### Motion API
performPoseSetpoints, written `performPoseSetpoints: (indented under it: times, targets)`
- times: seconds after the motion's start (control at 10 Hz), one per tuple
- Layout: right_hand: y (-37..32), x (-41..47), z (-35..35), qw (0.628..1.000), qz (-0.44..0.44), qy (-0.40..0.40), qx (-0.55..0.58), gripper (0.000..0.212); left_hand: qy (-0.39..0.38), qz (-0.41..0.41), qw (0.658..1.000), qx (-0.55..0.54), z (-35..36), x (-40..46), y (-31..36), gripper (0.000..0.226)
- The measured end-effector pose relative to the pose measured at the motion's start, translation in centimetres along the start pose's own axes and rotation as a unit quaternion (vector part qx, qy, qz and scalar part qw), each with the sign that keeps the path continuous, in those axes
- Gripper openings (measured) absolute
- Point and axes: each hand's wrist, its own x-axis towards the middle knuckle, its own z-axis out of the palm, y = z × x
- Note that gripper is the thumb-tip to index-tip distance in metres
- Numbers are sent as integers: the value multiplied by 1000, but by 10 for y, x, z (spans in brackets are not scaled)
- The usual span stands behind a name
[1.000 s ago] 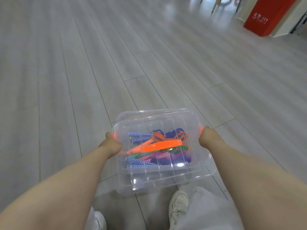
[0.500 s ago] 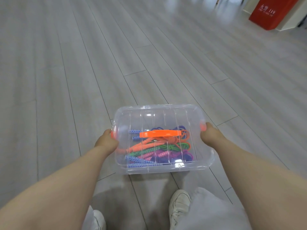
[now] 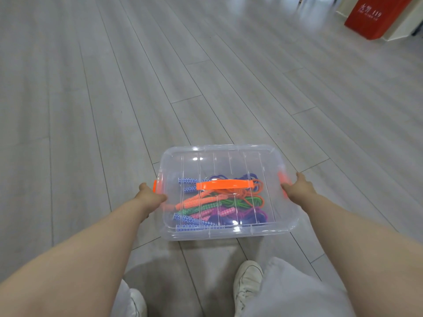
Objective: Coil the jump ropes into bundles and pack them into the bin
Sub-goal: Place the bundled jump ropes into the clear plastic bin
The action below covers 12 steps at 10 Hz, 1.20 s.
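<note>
Jump ropes [image 3: 219, 205] lie coiled inside the lidded clear bin [image 3: 226, 232] on the floor, left hand [image 3: 150, 197] and right hand [image 3: 297, 191] gripping its orange side latches, likely to carry it level.

1. A red box [image 3: 375, 17] stands on the floor [image 3: 114, 99] at its far right corner. Its face carries white characters followed by the number "119".
2. A smaller white line beneath is too blurred to read.
3. No other legible text.
</note>
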Motion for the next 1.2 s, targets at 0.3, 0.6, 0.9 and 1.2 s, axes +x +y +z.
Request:
performPoseSetpoints:
  times: [0.3,0.6,0.9,1.2]
  targets:
    - [-5,-3,-9,992,-30,29,-122,36,44,64,986,151,-5,-5,9,29]
    - [-16,-15,-4,979,-11,69,-192,13,95,94,952,274,1,-10,15,30]
    - [-50,-18,42,971,-23,231,-56,43,193,218,928,230,22,-1,12,44]
    - [-138,-15,69,966,-203,160,8,24,185,355,866,300,-13,32,113,46]
